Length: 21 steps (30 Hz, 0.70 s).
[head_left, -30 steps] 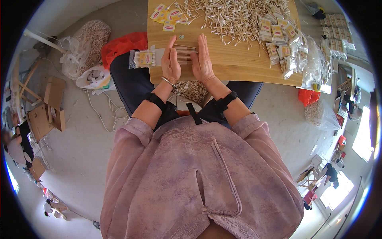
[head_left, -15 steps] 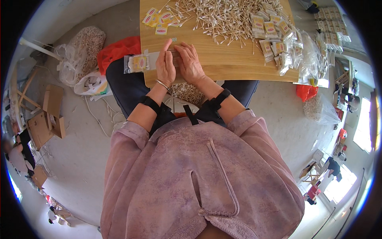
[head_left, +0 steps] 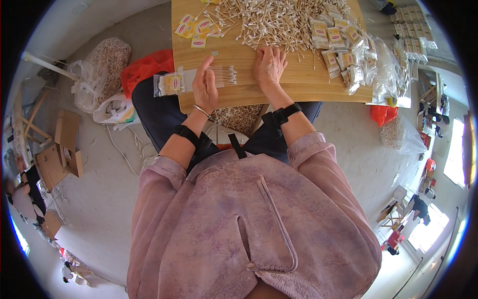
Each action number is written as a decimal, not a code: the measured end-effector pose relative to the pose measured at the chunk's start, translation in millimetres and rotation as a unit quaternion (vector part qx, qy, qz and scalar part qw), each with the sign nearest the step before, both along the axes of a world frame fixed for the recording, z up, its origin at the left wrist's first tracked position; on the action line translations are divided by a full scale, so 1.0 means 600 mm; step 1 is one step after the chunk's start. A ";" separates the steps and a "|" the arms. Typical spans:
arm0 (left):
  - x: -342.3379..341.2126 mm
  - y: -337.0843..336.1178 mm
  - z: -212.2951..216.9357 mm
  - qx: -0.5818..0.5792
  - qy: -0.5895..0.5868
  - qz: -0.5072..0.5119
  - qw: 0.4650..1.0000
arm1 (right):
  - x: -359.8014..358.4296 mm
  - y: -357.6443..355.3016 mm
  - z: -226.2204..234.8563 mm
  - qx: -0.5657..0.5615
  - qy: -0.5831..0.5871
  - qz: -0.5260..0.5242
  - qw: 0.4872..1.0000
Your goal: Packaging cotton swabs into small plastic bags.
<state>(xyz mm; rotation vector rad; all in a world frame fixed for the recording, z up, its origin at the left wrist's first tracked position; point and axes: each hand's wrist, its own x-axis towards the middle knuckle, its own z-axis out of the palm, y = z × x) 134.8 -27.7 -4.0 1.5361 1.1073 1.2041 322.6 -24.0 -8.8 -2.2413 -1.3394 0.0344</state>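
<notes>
My left hand (head_left: 204,87) stands on its edge on the table, fingers stretched and thumb up. A flat row of cotton swabs (head_left: 226,75) lies against its palm side. On its other side is a clear packet of cotton swabs (head_left: 172,83) with a yellow label, lying near the table's left edge. My right hand (head_left: 270,65) rests on the table at the near edge of a big heap of loose cotton swabs (head_left: 271,22). Its fingers are curled downward and their tips are hidden, so anything in them cannot be made out.
Yellow and white label cards (head_left: 199,40) lie at the table's (head_left: 298,84) far left. Filled swab packets (head_left: 348,60) are piled at the right, beside clear plastic bags (head_left: 388,72). Loose swabs fill a container (head_left: 236,117) below the table edge. Left are a red bag (head_left: 147,70) and cartons (head_left: 67,132).
My right hand has moved right and away from the left hand, to the heap's edge, and its fingers have curled. The swab row beside my left hand is now uncovered.
</notes>
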 end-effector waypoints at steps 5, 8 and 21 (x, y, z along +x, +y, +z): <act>-0.006 0.002 -0.003 0.019 0.009 0.013 1.000 | -0.032 0.000 0.013 0.012 -0.014 0.152 0.988; -0.004 -0.003 0.002 -0.063 0.000 0.015 0.998 | -0.037 -0.005 0.019 0.016 0.008 0.218 0.976; -0.001 0.006 -0.011 0.016 -0.050 0.043 0.998 | -0.062 -0.025 0.025 0.095 0.216 0.166 0.958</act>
